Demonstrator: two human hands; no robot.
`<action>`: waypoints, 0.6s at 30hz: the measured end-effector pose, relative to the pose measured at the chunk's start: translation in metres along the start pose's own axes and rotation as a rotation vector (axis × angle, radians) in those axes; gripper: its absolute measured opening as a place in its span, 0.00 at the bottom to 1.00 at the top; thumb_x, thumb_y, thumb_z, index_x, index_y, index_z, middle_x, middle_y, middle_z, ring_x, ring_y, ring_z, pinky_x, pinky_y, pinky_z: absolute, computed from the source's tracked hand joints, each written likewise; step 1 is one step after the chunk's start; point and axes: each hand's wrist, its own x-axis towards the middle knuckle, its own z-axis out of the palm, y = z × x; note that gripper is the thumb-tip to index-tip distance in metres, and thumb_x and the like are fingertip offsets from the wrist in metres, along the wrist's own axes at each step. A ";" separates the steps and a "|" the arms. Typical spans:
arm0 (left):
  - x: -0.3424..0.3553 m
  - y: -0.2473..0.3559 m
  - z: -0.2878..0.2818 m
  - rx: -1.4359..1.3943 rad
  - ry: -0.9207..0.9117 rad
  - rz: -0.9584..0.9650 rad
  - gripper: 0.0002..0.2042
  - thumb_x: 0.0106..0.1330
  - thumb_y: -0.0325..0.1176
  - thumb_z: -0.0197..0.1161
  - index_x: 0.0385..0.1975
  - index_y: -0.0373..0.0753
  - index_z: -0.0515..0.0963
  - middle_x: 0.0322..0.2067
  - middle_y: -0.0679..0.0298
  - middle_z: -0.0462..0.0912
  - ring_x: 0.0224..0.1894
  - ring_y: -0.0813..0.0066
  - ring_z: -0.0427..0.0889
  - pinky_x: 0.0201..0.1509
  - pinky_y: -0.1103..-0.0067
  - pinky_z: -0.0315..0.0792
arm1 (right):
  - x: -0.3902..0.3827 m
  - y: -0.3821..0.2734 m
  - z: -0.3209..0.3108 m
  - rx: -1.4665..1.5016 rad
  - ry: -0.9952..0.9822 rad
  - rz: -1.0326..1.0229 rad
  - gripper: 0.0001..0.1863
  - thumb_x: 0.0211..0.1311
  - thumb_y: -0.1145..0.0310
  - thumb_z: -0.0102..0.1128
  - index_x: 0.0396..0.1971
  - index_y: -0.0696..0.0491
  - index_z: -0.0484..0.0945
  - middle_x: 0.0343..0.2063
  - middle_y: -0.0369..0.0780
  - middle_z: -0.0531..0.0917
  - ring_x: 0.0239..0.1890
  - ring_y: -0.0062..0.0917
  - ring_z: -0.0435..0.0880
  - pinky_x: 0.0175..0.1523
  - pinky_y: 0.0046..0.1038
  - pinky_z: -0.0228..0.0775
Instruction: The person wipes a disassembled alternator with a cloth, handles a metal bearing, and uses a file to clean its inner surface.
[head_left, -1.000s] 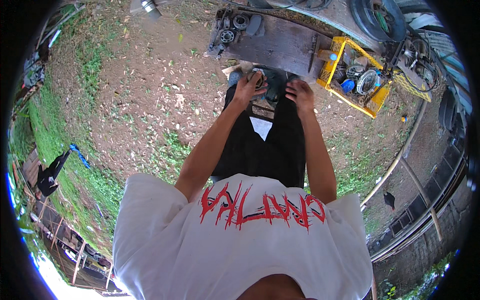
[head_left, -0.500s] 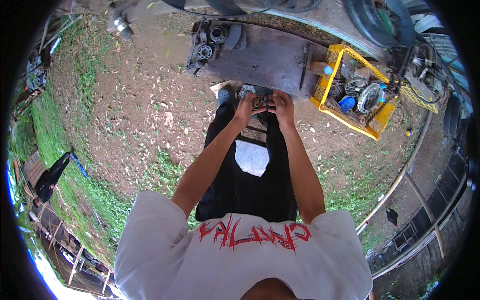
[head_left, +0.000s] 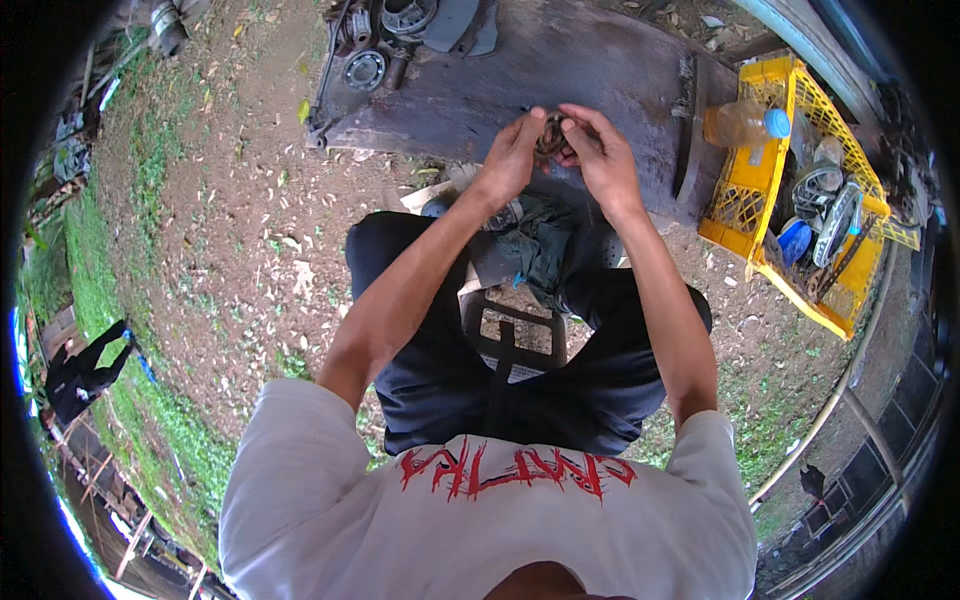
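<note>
Between my left hand (head_left: 508,162) and my right hand (head_left: 603,160) is a small, greasy round metal part (head_left: 550,140), gripped by both and partly hidden by the fingers, over a dark wooden bench (head_left: 590,70). At the bench's left end lie a bearing-like ring (head_left: 365,70), a metal housing (head_left: 405,15) and flat grey pieces (head_left: 455,22). Below my hands, a dark green cloth (head_left: 540,240) lies between my bent legs, above a black metal frame (head_left: 510,330).
A yellow crate (head_left: 750,200) of metal parts stands at the bench's right, beside a plastic bottle (head_left: 735,124) with a blue cap. Leafy dirt and grass surround me. Wooden poles (head_left: 875,430) run along the right; a dark bird (head_left: 812,482) stands near them.
My knees have bent and spread, and the bench now appears closer. My hands have come together on the metal part and moved up over the bench's near edge.
</note>
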 end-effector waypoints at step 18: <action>-0.090 0.017 0.005 -0.028 -0.186 0.330 0.20 0.69 0.36 0.59 0.54 0.32 0.64 0.44 0.57 0.80 0.43 0.71 0.83 0.41 0.79 0.82 | -0.096 -0.026 0.013 0.056 0.144 -0.212 0.19 0.62 0.67 0.64 0.52 0.56 0.77 0.39 0.39 0.84 0.34 0.19 0.82 0.33 0.20 0.73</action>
